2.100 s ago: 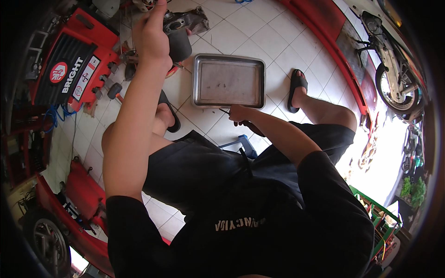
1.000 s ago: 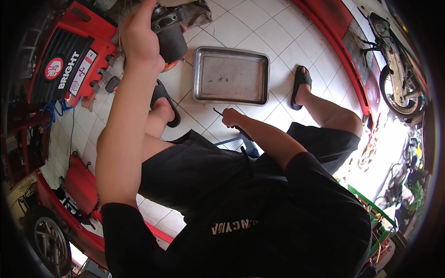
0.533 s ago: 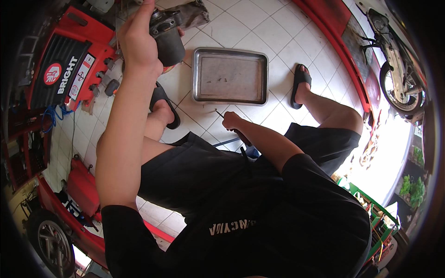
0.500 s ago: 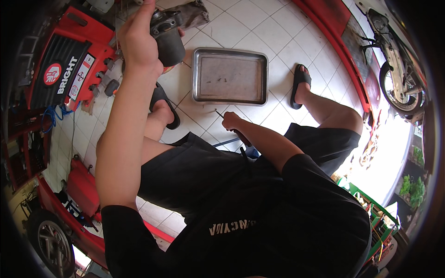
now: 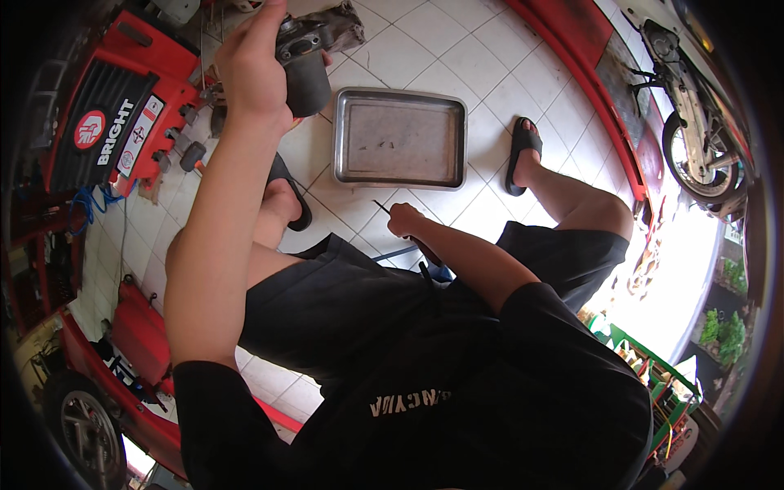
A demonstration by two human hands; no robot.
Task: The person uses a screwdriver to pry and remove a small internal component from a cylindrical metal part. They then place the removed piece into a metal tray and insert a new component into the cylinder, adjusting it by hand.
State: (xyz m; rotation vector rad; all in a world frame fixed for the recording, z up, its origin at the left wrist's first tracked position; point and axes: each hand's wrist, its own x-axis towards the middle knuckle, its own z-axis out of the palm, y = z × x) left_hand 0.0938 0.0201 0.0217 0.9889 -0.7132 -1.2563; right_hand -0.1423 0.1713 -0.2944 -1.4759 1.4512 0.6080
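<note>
Over the tiled floor (image 5: 408, 54), far left, the left hand (image 5: 257, 75) curls round a dark metal part (image 5: 307, 85), best kept steady; the right hand (image 5: 405, 220), fisted, grips a thin tool (image 5: 382, 207).

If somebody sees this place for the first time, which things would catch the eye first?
Probably the large red machine at the upper left, and the shallow metal tray on the white tiled floor, near the upper middle. Next might come the dark metal part in the left hand at the top, and the thin tool in the right hand, below the tray in view.
</note>
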